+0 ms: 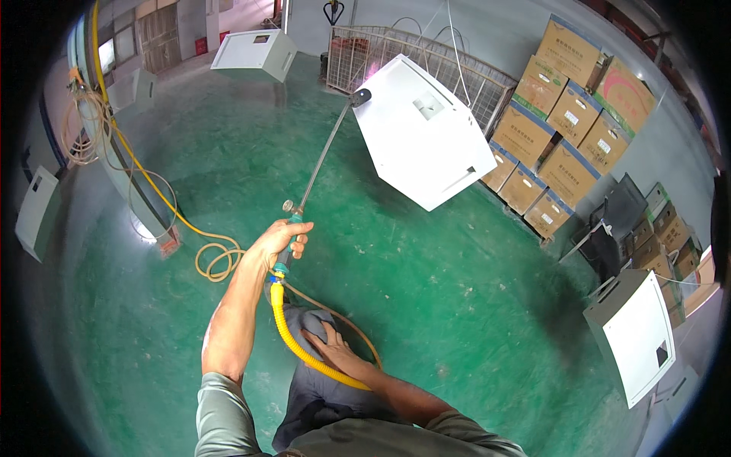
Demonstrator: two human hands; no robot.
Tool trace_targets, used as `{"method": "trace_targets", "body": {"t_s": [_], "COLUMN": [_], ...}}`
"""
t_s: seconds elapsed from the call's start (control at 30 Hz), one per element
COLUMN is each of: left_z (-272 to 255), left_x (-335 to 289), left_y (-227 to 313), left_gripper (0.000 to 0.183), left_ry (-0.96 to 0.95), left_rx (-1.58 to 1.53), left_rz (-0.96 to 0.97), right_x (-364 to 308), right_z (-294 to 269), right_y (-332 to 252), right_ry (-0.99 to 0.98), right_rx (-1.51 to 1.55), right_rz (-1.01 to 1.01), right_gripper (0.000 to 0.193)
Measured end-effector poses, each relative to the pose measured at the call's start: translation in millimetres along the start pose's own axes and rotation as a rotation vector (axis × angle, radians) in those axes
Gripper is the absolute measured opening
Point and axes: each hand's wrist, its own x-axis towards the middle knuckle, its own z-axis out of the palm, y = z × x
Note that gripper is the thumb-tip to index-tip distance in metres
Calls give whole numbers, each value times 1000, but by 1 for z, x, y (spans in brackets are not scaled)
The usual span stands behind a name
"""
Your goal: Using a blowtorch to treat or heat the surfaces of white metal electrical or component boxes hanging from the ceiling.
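My left hand [276, 242] is wrapped around the green handle of a long gas torch [324, 156]. A small round valve knob sits just above the grip, and a yellow corrugated hose [285, 324] runs from the handle's lower end. The torch's dark head [360, 97] is at the left edge of a white sheet-metal housing [403, 145], which hangs tilted from a thin wire. A faint pinkish glow shows beside that edge; whether the head touches the metal I cannot tell. My right hand [335, 350] lies with fingers spread on my grey-clothed knee [304, 318], holding nothing.
More white housings hang at the far left [251, 55], left edge [36, 213] and right [636, 335]. A wire cage [487, 87] and stacked cartons [567, 133] stand behind. A black chair [609, 228] stands right. Hoses [217, 259] loop across the green floor beside a post.
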Motion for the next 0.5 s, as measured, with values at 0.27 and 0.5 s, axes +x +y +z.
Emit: {"method": "trace_targets", "body": {"t_s": [0.27, 0.5], "left_z": [-9, -3], "left_x": [-39, -104], "left_y": [-22, -59], "left_gripper": [24, 25], "left_ry": [59, 78], "left_rx": [82, 114], "left_rz": [-38, -74], "right_x": [-8, -10], "right_z": [-11, -4], "right_y": [-14, -15], "right_ry": [-42, -38], "right_rx": [27, -16], "right_rz": [52, 83], "right_gripper": [84, 86]}}
